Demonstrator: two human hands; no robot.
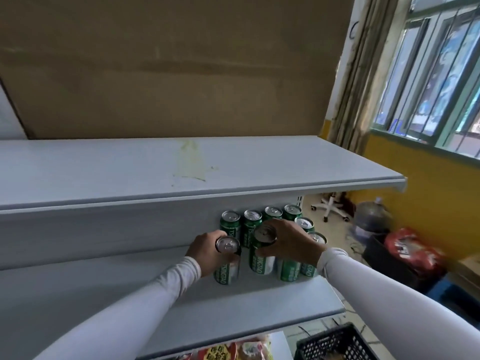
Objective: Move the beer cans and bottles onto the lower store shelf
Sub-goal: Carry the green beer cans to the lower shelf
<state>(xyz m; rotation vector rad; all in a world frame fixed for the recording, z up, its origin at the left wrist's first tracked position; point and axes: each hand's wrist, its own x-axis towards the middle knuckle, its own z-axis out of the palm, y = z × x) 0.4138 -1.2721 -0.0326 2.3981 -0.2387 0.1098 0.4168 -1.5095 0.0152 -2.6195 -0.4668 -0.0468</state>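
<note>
From the head view, two green beer cans are being held upright over the lower shelf (181, 294), one in each hand. The left hand (206, 252) is wrapped round the left can (226, 261), fingers curled about its upper body, the silver top left showing; the can's base is seen at or just above the shelf surface, and contact cannot be judged. The right hand (291, 241) is clamped on the right can (262, 252), thumb across the near side and fingers over the far side, close beside the cans already standing there. A row of four cans (259, 216) is lined up at the back of the lower shelf under the upper shelf (155, 175), and more cans (306, 229) are stood along the right end, partly hidden behind the right hand and its white sleeve (389, 294). The upper shelf is marked by a yellowish stain (191, 162). Below the lower shelf, packaged goods (233, 352) with red and yellow wrappers are glimpsed, and a black plastic crate (335, 344) is seen at the lower right. Beyond the shelving, a large water jug (371, 216) and a red bag (410, 248) are set against the yellow wall (415, 183), under a barred window (436, 74).
</note>
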